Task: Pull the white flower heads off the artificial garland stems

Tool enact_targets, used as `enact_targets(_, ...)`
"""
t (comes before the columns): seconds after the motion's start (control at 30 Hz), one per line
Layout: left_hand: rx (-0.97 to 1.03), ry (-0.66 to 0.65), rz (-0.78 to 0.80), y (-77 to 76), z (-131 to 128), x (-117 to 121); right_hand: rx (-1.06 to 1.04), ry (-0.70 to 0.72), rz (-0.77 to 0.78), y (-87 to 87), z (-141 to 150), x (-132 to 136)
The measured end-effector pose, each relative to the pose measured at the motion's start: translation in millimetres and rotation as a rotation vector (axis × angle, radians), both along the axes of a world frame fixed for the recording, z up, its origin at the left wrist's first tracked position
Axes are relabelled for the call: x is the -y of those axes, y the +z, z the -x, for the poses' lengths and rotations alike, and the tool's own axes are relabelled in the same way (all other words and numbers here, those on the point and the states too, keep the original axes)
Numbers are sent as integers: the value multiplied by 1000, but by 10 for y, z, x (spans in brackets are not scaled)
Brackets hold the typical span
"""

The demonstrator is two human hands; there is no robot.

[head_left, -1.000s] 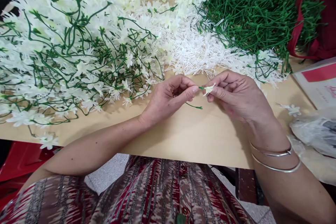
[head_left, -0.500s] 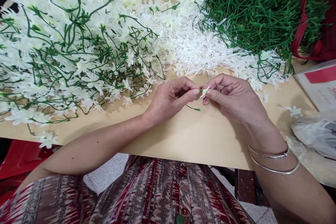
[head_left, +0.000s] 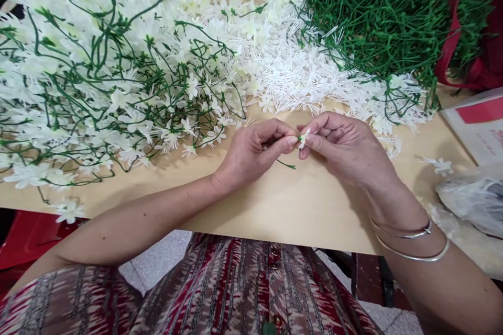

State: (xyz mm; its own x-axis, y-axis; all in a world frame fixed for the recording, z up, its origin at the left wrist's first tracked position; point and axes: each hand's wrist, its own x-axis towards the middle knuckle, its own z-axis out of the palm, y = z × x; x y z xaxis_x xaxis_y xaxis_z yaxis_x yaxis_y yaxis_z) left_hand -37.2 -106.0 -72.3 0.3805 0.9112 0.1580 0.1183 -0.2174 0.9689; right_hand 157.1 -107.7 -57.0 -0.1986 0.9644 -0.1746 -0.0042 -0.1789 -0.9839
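Observation:
My left hand (head_left: 261,147) pinches a green plastic stem (head_left: 286,165) between thumb and fingers; one end of it sticks out below the hand. Fingertip to fingertip with it, my right hand (head_left: 346,149) is closed on a small white artificial flower (head_left: 303,138). The flower sits at the green tip of the stem, its petals partly covered by my right thumb. Both hands are just above the table, in front of a heap of white stamen pieces (head_left: 291,78).
A big pile of white flowers on green stems (head_left: 118,78) covers the left. Loose green stems (head_left: 385,15) lie at the back right, by a red bag strap (head_left: 451,36). On the right are a printed box (head_left: 479,123), a single flower (head_left: 443,167) and a plastic bag (head_left: 471,204).
The flower and both hands' fingertips have shifted slightly left and down. The flower has turned a little and its petals look more gathered at the stem tip. Both grips hold on.

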Motion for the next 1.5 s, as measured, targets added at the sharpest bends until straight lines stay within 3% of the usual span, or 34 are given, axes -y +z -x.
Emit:
enact_targets(0.47, 139, -6, 100, 38, -39, 18, -87, 11, 4, -74, -64, -49)
enact_targets(0.83, 18, 45, 63, 37, -13, 34, -7, -24, 47, -59, -27, -37)
enact_targets(1.13, 38, 80, 88, 3, -32, 59, 124, -185, -82, 4, 101, 125)
enact_targets(1.5, 46, 60, 73, -28, -21, 65, 120, -88, -17, -35, 41, 79)
